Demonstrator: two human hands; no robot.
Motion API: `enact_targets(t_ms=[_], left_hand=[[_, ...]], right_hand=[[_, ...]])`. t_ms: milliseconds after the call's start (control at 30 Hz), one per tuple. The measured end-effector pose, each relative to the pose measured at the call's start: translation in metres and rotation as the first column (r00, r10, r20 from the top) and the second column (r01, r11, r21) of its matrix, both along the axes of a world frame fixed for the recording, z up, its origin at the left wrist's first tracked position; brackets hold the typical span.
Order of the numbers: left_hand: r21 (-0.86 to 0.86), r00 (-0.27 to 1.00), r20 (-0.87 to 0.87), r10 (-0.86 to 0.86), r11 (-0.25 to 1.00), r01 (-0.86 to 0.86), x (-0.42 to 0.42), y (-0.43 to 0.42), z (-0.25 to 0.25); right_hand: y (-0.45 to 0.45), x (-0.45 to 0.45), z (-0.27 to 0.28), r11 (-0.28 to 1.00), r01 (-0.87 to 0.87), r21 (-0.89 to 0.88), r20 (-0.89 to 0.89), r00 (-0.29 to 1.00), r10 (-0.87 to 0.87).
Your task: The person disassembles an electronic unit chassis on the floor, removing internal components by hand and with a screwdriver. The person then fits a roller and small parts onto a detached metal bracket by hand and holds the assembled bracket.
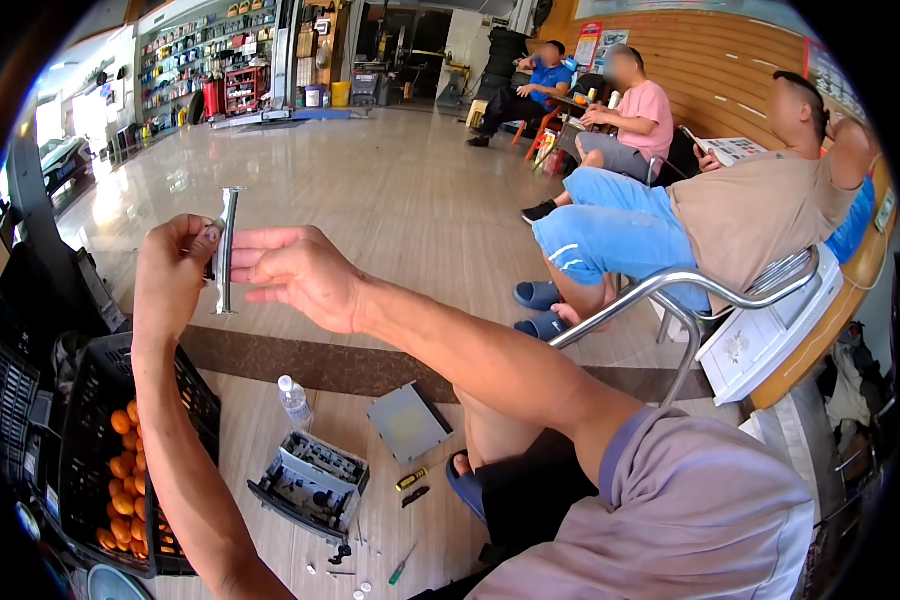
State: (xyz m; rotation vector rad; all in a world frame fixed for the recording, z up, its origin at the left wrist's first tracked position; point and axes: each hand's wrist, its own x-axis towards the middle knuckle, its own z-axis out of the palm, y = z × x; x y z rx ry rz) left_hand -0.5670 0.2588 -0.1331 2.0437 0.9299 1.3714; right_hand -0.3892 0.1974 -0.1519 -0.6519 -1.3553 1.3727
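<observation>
My left hand [178, 272] is raised at the left centre, its thumb and fingers pinching a narrow silver metal bracket [227, 255] held upright. From the right, my right hand [305, 275] reaches to the same bracket, its fingers stretched out and fingertips at the bracket's edge; whether they grip it is hard to tell. Below on the floor lie an opened grey device [315, 480] with its insides showing and a flat metal cover [410, 422]. A yellow-black screwdriver [411, 479], a dark tool [416, 496] and a green-handled screwdriver [398, 573] lie nearby.
A black crate [92, 400] of oranges [122, 490] stands at the lower left. A clear bottle [294, 402] is beside the device. Three people sit along the right wall, the nearest on a metal chair [685, 280]. Shelves [206, 65] stand at the back.
</observation>
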Motion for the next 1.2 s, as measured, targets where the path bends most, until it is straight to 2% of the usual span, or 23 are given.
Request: enact_targets(t_ms=[267,433,500,1200], left_hand=[[-0.033,0.999,-0.016,-0.049,0.998,0.049,0.003,-0.004,0.002],[-0.061,0.988,-0.010,-0.154,0.986,0.153,0.010,-0.004,-0.003],[-0.063,0.989,-0.033,-0.146,0.988,0.144,0.011,-0.007,-0.003],[-0.103,0.987,-0.014,-0.160,0.982,0.158,0.001,0.000,-0.002]], right_hand=[[0.006,0.000,-0.004,0.970,0.243,0.000,0.070,0.968,-0.242],[0.011,0.000,-0.009,0.960,0.279,0.027,0.123,0.952,-0.280],[0.014,0.000,-0.011,0.952,0.304,0.043,0.152,0.940,-0.306],[0.017,0.002,-0.014,0.957,0.290,-0.005,0.181,0.941,-0.285]])
